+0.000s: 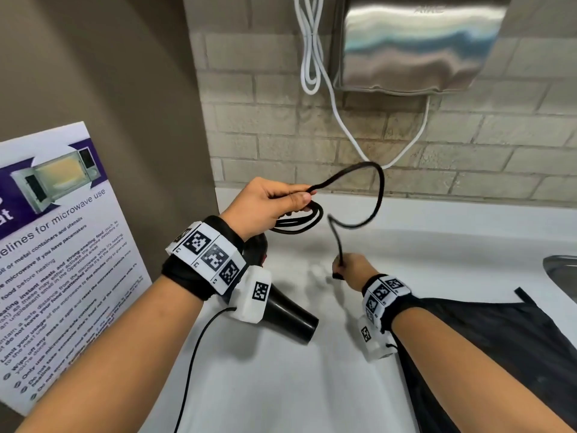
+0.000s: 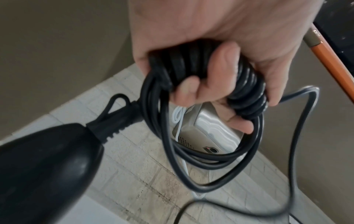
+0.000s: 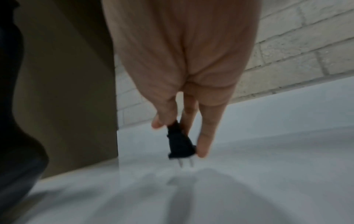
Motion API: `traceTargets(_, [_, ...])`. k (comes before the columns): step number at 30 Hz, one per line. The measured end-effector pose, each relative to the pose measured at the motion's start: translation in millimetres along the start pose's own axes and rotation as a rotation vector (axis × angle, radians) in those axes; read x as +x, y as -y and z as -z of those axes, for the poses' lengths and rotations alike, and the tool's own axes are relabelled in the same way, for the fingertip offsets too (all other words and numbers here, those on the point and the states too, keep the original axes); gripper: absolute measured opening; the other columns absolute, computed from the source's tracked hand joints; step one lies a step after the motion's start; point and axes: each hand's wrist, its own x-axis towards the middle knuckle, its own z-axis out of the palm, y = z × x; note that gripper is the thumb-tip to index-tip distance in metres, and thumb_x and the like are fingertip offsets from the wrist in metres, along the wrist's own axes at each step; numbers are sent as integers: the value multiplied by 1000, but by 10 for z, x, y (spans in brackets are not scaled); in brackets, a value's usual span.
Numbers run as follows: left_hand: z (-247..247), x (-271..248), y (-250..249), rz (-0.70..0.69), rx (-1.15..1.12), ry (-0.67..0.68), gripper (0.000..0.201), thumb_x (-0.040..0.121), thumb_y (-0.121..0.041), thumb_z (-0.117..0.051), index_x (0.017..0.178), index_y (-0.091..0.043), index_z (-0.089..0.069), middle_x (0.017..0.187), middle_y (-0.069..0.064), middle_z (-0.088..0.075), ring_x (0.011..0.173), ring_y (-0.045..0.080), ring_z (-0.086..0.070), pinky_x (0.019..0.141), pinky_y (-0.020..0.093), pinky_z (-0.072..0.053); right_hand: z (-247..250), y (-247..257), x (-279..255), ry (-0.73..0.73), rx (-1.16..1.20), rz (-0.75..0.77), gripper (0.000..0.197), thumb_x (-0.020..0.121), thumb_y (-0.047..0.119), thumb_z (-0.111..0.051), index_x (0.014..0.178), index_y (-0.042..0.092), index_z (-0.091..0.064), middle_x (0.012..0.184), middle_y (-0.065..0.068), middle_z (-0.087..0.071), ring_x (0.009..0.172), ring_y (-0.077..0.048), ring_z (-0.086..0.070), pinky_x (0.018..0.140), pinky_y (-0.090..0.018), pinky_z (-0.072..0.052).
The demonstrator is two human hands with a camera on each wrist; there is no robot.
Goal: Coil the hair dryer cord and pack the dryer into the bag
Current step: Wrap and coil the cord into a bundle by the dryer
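Far left of the white counter (image 1: 281,385), a microwave-use poster (image 1: 62,245) leans against the brown wall. Next to it, above the counter's left part, the left hand (image 1: 265,204) is raised with its fingers (image 2: 193,89) curled round several gathered loops of the black cord (image 1: 379,189); in the left wrist view the turns pass through the closed palm and hang below the fingertips as a coil. Under that wrist the black hair dryer (image 1: 290,314) hangs or rests over the counter; contact cannot be told. From the coil a loose length of cord arcs up and right, then drops to the right hand (image 1: 351,270), low over the counter's middle, whose thumb and fingers pinch the plug (image 3: 180,145), prongs pointing down beyond the fingertips. Right of that hand, a black bag (image 1: 499,354) lies on the counter, beside a steel sink (image 1: 562,270) rim. A steel hand dryer (image 1: 415,42) hangs on the brick wall above.
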Motion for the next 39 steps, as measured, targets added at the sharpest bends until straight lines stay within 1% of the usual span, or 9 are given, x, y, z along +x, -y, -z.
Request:
traceTargets(3, [-30, 6, -85, 66, -64, -84, 28, 91, -4, -53, 118, 1, -58, 69, 0, -65, 40, -8, -50, 40, 2, -31, 164, 260, -75, -268, 583, 68, 29, 93, -4, -40, 72, 14, -48, 71, -3, -51, 62, -19, -53, 46, -11, -44])
traceTargets(7, [-14, 87, -78, 125, -72, -166, 22, 92, -18, -53, 101, -4, -68, 69, -1, -66, 37, 2, -32, 33, 12, -18, 370, 698, -335, -628, 909, 539, 22, 96, 6, -39, 85, 23, -47, 80, -11, -55, 53, -7, -61, 57, -22, -54])
traceTargets(12, [3, 140, -106, 192, -120, -187, 21, 93, -27, -53, 83, -14, -67, 74, -2, -66, 28, 5, -20, 34, 11, -15, 330, 976, -586, -588, 597, 1015, 13, 94, 34, -47, 95, 25, -57, 97, 14, -55, 70, -12, -61, 69, -18, -52])
traceTargets(18, [26, 83, -132, 251, -128, -96, 24, 91, -29, -54, 82, -13, -68, 82, 0, -68, 29, 5, -22, 34, 14, -17, 183, 1079, -425, -752, 246, 902, 19, 81, 17, -62, 85, -2, -62, 86, -14, -57, 85, -9, -50, 80, -12, -40])
traceTargets(23, [3, -5, -157, 258, -77, 2, 18, 92, -21, -53, 88, -13, -69, 62, -7, -66, 28, 1, -25, 32, 13, -15, 155, 1270, -317, -704, 442, 838, 37, 71, -7, -48, 88, 23, -38, 93, -5, -39, 83, 0, -44, 74, -14, -41])
traceTargets(28, [57, 6, -145, 239, -71, -46, 24, 91, -23, -54, 97, -5, -69, 72, 6, -62, 29, 3, -25, 32, 15, -15, 240, 1255, -268, -413, 375, 808, 28, 80, -4, -45, 107, 4, -45, 69, 12, -53, 60, 3, -55, 59, -7, -40])
traceTargets(31, [131, 59, -128, 259, -177, -103, 25, 92, -29, -51, 91, -13, -70, 77, 1, -69, 27, 5, -21, 36, 18, -13, 240, 896, -299, -398, 169, 820, 26, 88, 29, -46, 103, 9, -53, 59, 13, -47, 50, -2, -46, 53, -19, -37])
traceTargets(35, [139, 55, -108, 245, -237, -147, 25, 94, -28, -49, 83, -16, -68, 76, 0, -70, 26, 6, -20, 37, 18, -12, 231, 439, -238, -391, -302, 417, 26, 96, 34, -31, 104, 17, -49, 72, -19, -61, 67, -36, -60, 54, -32, -37])
traceTargets(39, [155, 43, -108, 231, -290, -150, 25, 95, -29, -46, 91, -17, -67, 74, -3, -71, 25, 4, -21, 33, 17, -14, 252, 204, -124, -238, -470, 16, 24, 96, 13, -32, 109, 12, -52, 96, -18, -62, 80, -32, -58, 63, -30, -38])
